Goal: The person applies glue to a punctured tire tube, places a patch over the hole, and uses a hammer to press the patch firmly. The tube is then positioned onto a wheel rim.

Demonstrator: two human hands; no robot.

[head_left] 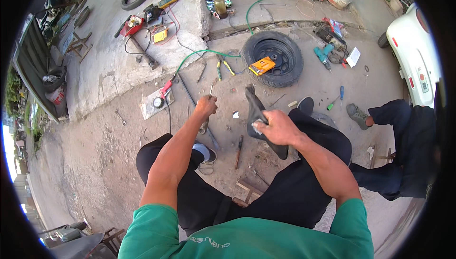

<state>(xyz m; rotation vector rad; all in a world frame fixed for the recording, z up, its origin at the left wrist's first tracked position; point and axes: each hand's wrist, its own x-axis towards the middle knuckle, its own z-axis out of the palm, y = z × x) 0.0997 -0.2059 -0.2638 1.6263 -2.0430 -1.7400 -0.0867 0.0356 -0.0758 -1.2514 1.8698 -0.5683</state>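
Observation:
My left hand [206, 106] is closed around a slim tool whose thin metal shaft [211, 89] points up and away; its handle is hidden in the fist. To the right, my right hand [278, 127] grips a limp black rubber inner tube [254, 107], with one end hanging down towards my right knee. A small pale scrap shows beside my right thumb. Just beyond it, a black wheel with its tyre [290, 72] lies flat on the ground, a yellow-orange packet [262, 66] resting on it. Green-and-yellow pliers [225, 67] lie between the wheel and my left hand.
A red air gun with gauge [161, 98] lies left on a green hose. Tools lie between my feet, including a wood-handled one [239, 152]. A teal drill [323, 56] and screwdrivers [341, 93] lie right. Another person [403, 149] sits at right, near a white vehicle [415, 54].

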